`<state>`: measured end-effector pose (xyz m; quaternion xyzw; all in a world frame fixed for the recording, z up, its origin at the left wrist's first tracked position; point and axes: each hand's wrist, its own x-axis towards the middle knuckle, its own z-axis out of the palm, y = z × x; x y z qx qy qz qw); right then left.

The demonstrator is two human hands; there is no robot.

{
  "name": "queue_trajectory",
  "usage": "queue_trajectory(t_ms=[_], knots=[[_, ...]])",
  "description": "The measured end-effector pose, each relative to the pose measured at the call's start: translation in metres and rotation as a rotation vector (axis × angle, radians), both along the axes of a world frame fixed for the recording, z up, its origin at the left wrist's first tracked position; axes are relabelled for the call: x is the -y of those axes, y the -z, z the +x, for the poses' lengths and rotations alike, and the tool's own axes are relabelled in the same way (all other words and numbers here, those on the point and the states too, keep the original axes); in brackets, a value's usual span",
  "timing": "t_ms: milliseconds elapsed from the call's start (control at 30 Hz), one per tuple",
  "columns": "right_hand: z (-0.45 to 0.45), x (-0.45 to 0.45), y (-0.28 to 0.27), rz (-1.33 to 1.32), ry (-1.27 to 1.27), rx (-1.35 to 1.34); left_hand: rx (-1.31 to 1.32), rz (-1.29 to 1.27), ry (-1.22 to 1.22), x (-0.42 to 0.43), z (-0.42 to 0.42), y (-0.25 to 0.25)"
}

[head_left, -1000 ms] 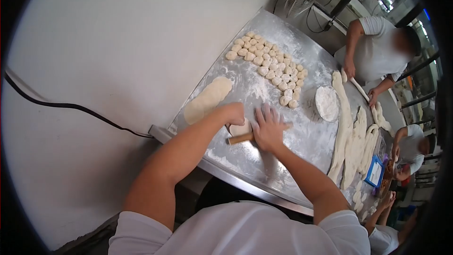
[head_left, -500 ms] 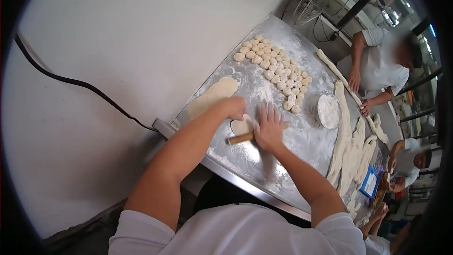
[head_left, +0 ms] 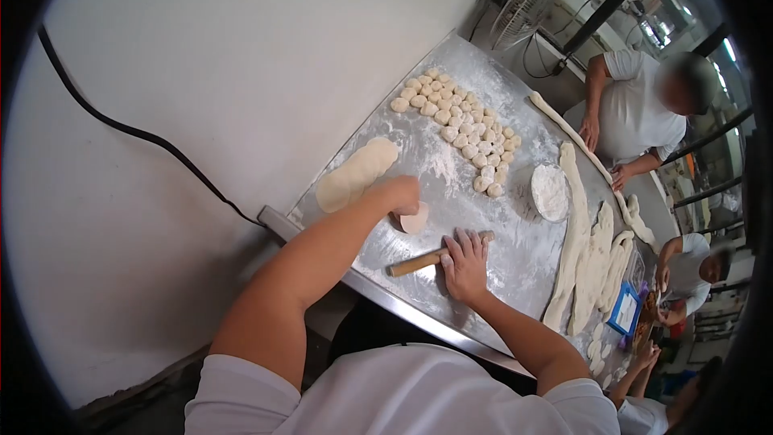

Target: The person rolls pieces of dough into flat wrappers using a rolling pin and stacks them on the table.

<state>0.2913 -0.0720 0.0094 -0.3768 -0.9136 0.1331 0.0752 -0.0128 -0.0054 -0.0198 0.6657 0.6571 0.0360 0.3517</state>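
My left hand (head_left: 405, 195) is closed, its fingers pinching the edge of a small round dough wrapper (head_left: 415, 218) that lies on the floured steel table (head_left: 386, 246). Just right of the wrapper and nearer my body, my right hand (head_left: 467, 267) is on a wooden rolling pin (head_left: 414, 264), fingers over the pin. The pin lies slantwise on the table, apart from the wrapper. Beyond my left forearm, an overlapping row of flat rolled wrappers (head_left: 358, 171) rests along the wall side. Many small dough balls (head_left: 467, 125) sit clustered farther up the table.
A white heap of flour (head_left: 550, 192) is to the right, beside long dough strips (head_left: 573, 225). Across the table a co-worker (head_left: 640, 101) handles a dough rope (head_left: 568, 133). Other people work near a blue tray (head_left: 625, 308). A fan (head_left: 523, 8) stands at the far end.
The rolling pin and my right hand have moved back toward my body, off the wrapper. The wrapper, at my left hand, has shifted slightly and appears turned.
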Motion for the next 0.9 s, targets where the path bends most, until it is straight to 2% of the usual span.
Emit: queue_trajectory(t_ms=[100, 200, 300, 367, 500, 567, 667, 700, 733, 833, 900], knots=[[-0.013, -0.022, 0.001, -0.013, -0.039, 0.076, -0.017, -0.239, 0.159, 0.000, -0.010, -0.005], [-0.087, -0.066, 0.003, 0.056, 0.088, 0.098, 0.035, -0.392, -0.100, 0.013, -0.002, -0.064], [-0.162, -0.121, 0.018, 0.207, 0.180, -0.014, -0.077, -0.104, -0.055, 0.015, 0.002, -0.052], [-0.178, -0.132, 0.008, 0.140, 0.204, -0.064, -0.093, -0.092, -0.067, 0.013, -0.002, -0.051], [-0.128, -0.101, 0.008, -0.015, 0.183, -0.217, 0.014, -0.016, 0.063, 0.000, -0.009, -0.022], [-0.067, -0.054, 0.023, 0.111, 0.156, -0.113, 0.111, -0.068, 0.074, -0.003, -0.010, -0.012], [0.002, -0.004, 0.007, 0.072, 0.049, -0.030, 0.167, -0.211, 0.110, 0.004, -0.020, -0.018], [0.009, -0.001, 0.000, 0.058, 0.031, 0.000, 0.163, -0.339, 0.096, 0.007, -0.022, -0.026], [0.012, 0.001, -0.004, 0.046, 0.013, 0.028, 0.156, -0.464, 0.081, 0.008, -0.023, -0.033], [-0.028, -0.026, -0.005, -0.026, 0.045, 0.120, 0.076, -0.475, 0.034, 0.012, -0.014, -0.055], [-0.083, -0.054, 0.000, -0.037, 0.198, 0.172, -0.029, -0.356, 0.072, 0.012, -0.008, -0.057]])
